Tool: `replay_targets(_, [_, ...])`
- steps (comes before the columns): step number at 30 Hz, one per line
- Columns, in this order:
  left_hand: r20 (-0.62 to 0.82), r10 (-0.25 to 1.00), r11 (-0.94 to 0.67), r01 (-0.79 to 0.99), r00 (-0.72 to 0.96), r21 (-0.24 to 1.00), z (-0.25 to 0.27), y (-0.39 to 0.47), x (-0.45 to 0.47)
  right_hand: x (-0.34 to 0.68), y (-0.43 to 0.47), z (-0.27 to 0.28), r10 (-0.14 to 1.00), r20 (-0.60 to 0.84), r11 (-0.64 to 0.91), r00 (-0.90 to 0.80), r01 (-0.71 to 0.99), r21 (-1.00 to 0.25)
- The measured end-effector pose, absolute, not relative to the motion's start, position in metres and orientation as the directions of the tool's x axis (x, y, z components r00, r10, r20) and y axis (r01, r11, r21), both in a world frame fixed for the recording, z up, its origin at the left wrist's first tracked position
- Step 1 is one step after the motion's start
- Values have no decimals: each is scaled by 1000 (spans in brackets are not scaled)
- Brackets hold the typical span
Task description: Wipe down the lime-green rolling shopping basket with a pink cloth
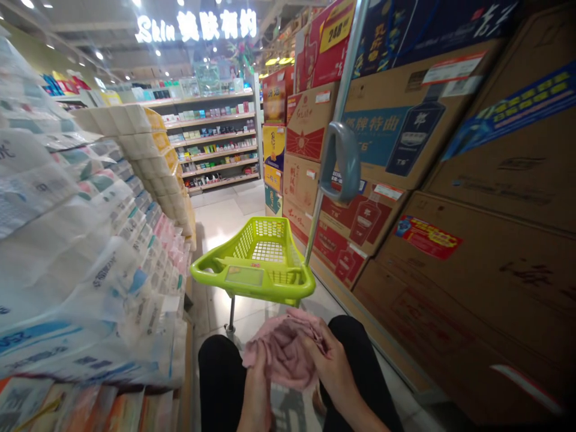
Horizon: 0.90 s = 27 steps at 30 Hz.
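A crumpled pink cloth (290,354) is stretched between my hands, above and between my knees. My left hand (257,384) pinches its left edge with the thumb on the near side. On the right edge, my right hand (330,366) is closed, thumb pressed over the fabric. The cloth bunches into folds in the middle, and I cannot tell its exact kind. Just beyond it stands a lime green shopping basket trolley (256,258), its basket showing a bare grid floor.
A metal pole with a grey loop handle (342,162) rises at the trolley's right. Stacked cartons (432,258) line the right side. Plastic-wrapped tissue packs (90,258) are piled on the left. Shelves of small goods (216,132) stand at the aisle's far end.
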<state>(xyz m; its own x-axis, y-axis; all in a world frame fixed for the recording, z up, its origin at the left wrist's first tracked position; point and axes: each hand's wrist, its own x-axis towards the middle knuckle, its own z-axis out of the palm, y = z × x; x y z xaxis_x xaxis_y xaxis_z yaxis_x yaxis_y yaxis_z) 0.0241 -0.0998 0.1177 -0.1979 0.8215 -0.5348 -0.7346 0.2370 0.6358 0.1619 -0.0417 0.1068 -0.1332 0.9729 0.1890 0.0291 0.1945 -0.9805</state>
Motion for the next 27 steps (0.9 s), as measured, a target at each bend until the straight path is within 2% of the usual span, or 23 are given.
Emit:
replay_targets(4, [-558, 785, 176, -765, -271, 619, 116, -97, 14, 166, -39, 116, 991, 82, 80, -109, -24, -997])
replay_targets(8, [-571, 717, 136, -723, -400, 677, 112, -98, 3, 165, -42, 120, 986, -57, -83, -157, -164, -983])
replay_targets(11, [-592, 662, 142, -698, -460, 702, 110, -100, -8, 164, -42, 123, 981, -83, -112, -173, -163, -980])
replay_targets(14, [-634, 640, 164, -729, -434, 665, 106, -100, -23, 169, -38, 125, 991, -77, -96, -111, -174, -980])
replay_targets(16, [-657, 641, 175, -757, -398, 629, 104, -100, -33, 174, -31, 124, 989, -124, -136, -75, -197, -971])
replay_targets(19, [-632, 733, 168, -833, -252, 526, 104, -101, -39, 178, -21, 109, 970, -219, -241, -104, -314, -918])
replay_targets(21, [-574, 813, 186, -890, -98, 416, 105, -101, -37, 171, -20, 87, 959, -224, -280, -175, -441, -853])
replay_targets(23, [-500, 864, 237, -917, 48, 322, 106, -101, -33, 158, -26, 60, 896, -230, -407, -379, -496, -767])
replay_targets(25, [-448, 883, 289, -913, 139, 287, 104, -100, -30, 141, -37, 36, 733, -236, -601, -638, -444, -665])
replay_targets(27, [-423, 894, 295, -905, 148, 307, 99, -100, -30, 128, -46, 21, 598, -228, -715, -768, -382, -586])
